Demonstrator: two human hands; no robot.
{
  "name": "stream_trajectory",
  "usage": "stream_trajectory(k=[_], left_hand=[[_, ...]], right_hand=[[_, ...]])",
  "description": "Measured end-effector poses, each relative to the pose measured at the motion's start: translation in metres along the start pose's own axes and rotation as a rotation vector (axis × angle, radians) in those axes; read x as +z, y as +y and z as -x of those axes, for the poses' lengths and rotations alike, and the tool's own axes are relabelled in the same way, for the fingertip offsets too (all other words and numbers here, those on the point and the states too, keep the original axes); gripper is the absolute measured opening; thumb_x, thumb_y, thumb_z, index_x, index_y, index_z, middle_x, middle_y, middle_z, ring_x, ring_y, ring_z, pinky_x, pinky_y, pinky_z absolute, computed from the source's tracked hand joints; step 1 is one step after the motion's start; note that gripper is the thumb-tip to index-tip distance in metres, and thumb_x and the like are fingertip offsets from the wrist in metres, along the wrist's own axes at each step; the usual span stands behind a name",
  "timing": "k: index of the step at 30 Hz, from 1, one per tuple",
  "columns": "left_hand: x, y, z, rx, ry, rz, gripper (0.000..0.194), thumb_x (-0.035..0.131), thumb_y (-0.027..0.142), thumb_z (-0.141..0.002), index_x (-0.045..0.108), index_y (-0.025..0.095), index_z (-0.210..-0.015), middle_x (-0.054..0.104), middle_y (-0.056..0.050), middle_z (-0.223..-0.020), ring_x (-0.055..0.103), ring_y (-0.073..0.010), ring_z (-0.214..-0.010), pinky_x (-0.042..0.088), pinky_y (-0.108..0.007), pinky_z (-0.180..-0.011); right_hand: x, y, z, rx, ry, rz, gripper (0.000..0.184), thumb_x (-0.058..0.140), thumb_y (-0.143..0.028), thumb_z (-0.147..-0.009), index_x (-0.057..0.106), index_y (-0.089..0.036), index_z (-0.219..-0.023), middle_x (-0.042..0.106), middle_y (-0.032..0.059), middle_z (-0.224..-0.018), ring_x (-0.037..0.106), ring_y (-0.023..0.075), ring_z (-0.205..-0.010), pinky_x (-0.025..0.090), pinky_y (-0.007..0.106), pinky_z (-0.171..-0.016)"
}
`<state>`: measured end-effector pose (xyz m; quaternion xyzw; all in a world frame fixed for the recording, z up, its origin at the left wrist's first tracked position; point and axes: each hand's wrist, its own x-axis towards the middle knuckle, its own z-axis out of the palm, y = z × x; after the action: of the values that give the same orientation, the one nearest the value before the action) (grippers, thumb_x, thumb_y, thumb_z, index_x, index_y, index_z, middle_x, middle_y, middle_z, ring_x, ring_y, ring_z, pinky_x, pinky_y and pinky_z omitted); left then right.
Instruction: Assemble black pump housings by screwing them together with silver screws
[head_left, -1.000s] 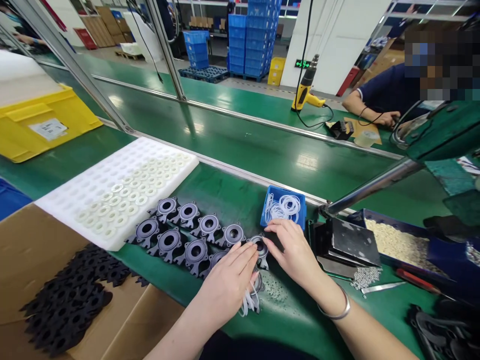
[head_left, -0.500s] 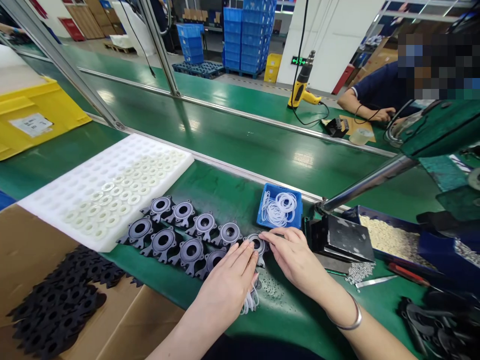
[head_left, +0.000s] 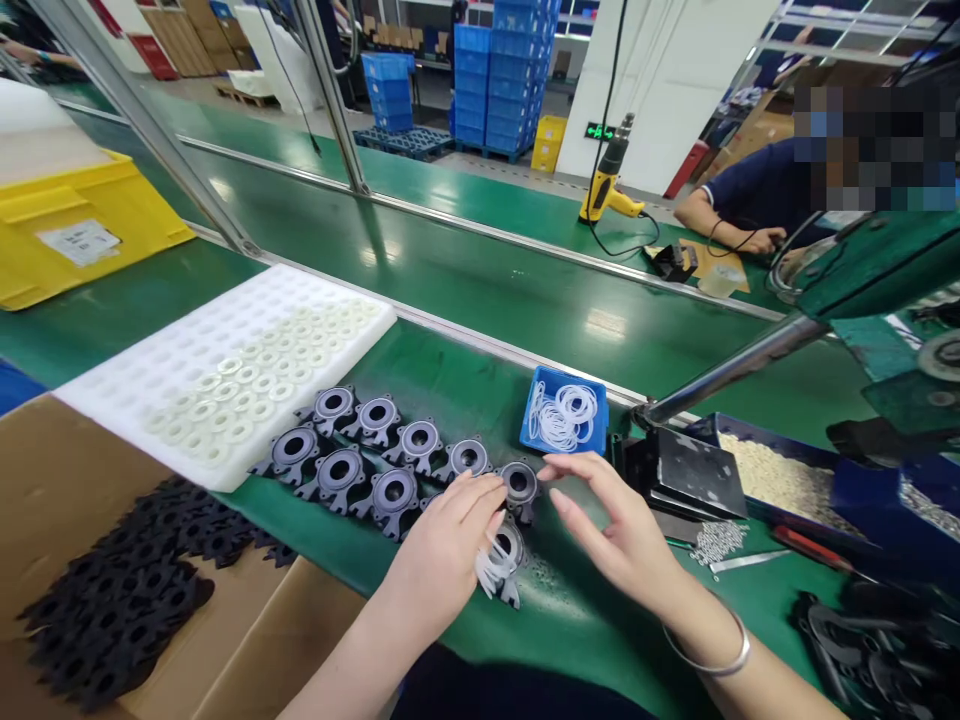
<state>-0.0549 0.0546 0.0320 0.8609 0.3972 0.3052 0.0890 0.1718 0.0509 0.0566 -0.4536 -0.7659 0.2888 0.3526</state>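
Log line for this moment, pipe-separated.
left hand holding white rings over black parts | right hand, thumb and forefinger apart, beside black parts | blue bin beyond hands | white foam tray at left

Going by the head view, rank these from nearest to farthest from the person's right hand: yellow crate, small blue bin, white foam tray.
Starting from the right hand:
1. Small blue bin: just beyond the hand.
2. White foam tray: to the left, past the black parts.
3. Yellow crate: far left, beyond the foam tray.
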Motion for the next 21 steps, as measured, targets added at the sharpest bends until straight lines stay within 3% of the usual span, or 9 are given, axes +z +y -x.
stream_trajectory(k=[4, 6, 9, 13, 16, 19, 21], left_hand=[[-0.019, -0.008, 0.009, -0.166, 0.105, 0.110, 0.025, 0.047, 0.016, -0.099, 0.062, 0.015, -0.119, 0.074, -0.009, -0.108, 0.072, -0.0177, -0.097, 0.060, -0.030, -0.086], [-0.026, -0.013, 0.019, -0.213, 0.135, 0.125, 0.025, 0.046, 0.017, -0.099, 0.061, 0.015, -0.119, 0.075, -0.009, -0.104, 0.073, -0.0172, -0.091, 0.060, -0.028, -0.080], [-0.034, -0.021, 0.037, -0.283, 0.161, 0.128, 0.024, 0.046, 0.018, -0.099, 0.060, 0.016, -0.118, 0.075, -0.008, -0.105, 0.073, -0.0173, -0.089, 0.059, -0.027, -0.078], [-0.045, -0.031, 0.064, -0.348, 0.175, 0.214, 0.029, 0.043, 0.022, -0.100, 0.058, 0.016, -0.124, 0.076, -0.006, -0.094, 0.073, -0.0166, -0.084, 0.059, -0.027, -0.077], [-0.053, -0.038, 0.086, -0.443, 0.194, 0.334, 0.036, 0.040, 0.025, -0.102, 0.053, 0.017, -0.135, 0.073, -0.004, -0.083, 0.071, -0.0137, -0.070, 0.058, -0.024, -0.067], [-0.062, -0.048, 0.106, -0.653, 0.352, 0.377, 0.038, 0.039, 0.026, -0.103, 0.052, 0.020, -0.139, 0.069, -0.001, -0.081, 0.067, -0.0110, -0.062, 0.057, -0.024, -0.064], [-0.070, -0.057, 0.118, -0.747, 0.498, 0.279, 0.035, 0.040, 0.026, -0.103, 0.058, 0.020, -0.133, 0.068, -0.002, -0.084, 0.068, -0.0117, -0.066, 0.057, -0.026, -0.067]], right_hand=[[0.010, -0.024, -0.030, -0.084, -0.292, -0.094, 0.030, 0.067, -0.033, -0.092, 0.059, -0.023, -0.120, 0.064, 0.0045, -0.103, 0.058, 0.0184, -0.097, 0.046, 0.033, -0.089], [0.024, -0.032, -0.044, -0.133, -0.378, -0.120, 0.019, 0.069, -0.035, -0.091, 0.063, -0.021, -0.103, 0.065, 0.0022, -0.092, 0.057, 0.0159, -0.085, 0.045, 0.030, -0.082], [0.044, -0.041, -0.063, -0.110, -0.416, -0.194, 0.020, 0.065, -0.035, -0.094, 0.063, -0.019, -0.082, 0.064, 0.0002, -0.080, 0.056, 0.0129, -0.074, 0.044, 0.026, -0.073], [0.063, -0.047, -0.091, 0.000, -0.508, -0.270, 0.023, 0.065, -0.039, -0.093, 0.068, -0.019, -0.083, 0.066, -0.0008, -0.077, 0.059, 0.0121, -0.071, 0.044, 0.023, -0.068], [0.082, -0.050, -0.116, -0.056, -0.536, -0.249, 0.024, 0.064, -0.038, -0.093, 0.067, -0.018, -0.079, 0.065, -0.0010, -0.075, 0.058, 0.0124, -0.071, 0.044, 0.024, -0.068], [0.109, -0.053, -0.147, -0.179, -0.466, -0.183, 0.024, 0.063, -0.033, -0.094, 0.065, -0.018, -0.074, 0.063, -0.0005, -0.076, 0.059, 0.0131, -0.074, 0.044, 0.024, -0.070], [0.131, -0.056, -0.169, -0.240, -0.409, -0.110, 0.023, 0.064, -0.029, -0.093, 0.064, -0.018, -0.073, 0.063, -0.0001, -0.078, 0.059, 0.0135, -0.076, 0.044, 0.025, -0.072]])
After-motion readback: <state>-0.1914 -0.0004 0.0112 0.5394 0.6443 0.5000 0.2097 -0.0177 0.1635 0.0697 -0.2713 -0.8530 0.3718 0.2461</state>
